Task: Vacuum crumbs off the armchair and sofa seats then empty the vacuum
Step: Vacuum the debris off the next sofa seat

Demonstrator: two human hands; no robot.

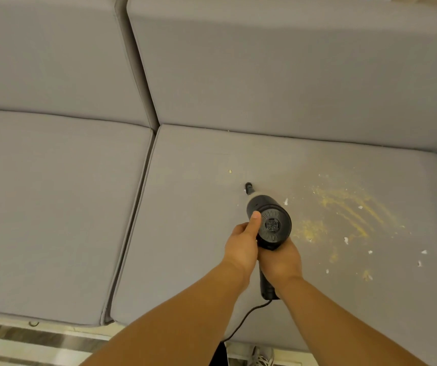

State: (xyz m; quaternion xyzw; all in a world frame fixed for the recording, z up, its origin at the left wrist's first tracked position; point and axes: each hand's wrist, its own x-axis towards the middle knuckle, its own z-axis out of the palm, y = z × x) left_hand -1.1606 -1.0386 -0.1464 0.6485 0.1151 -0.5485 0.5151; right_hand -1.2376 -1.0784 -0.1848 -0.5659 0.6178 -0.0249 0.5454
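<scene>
Head view. We hold the handheld vacuum point(269, 223) with both hands close together: the left hand point(241, 247) wraps the side of the motor body, thumb laid up along it; the right hand point(281, 260) is clamped round the handle below. The nozzle point(249, 186) points down at the right seat cushion point(199, 233) and looks to be touching the fabric, though we cannot be sure. A cord point(246, 318) trails from the handle base off the front edge of the cushion.

Step in hand, as we judge it: vacuuming the sofa seat, partway done. The yellow crumbs point(344, 207) and white flecks lie mostly to the right of the vacuum, well apart from the nozzle; one stray crumb point(230, 171) sits just beyond the tip. The next move likely calls for sweeping the nozzle rightward across that patch. Emptying is not yet begun.

Surface: grey woven upholstery. The left seat cushion point(53, 207), left of the vacuum, shows no crumbs. Marbled floor point(27, 344) and a shoe point(261, 356) lie below the front edge.
</scene>
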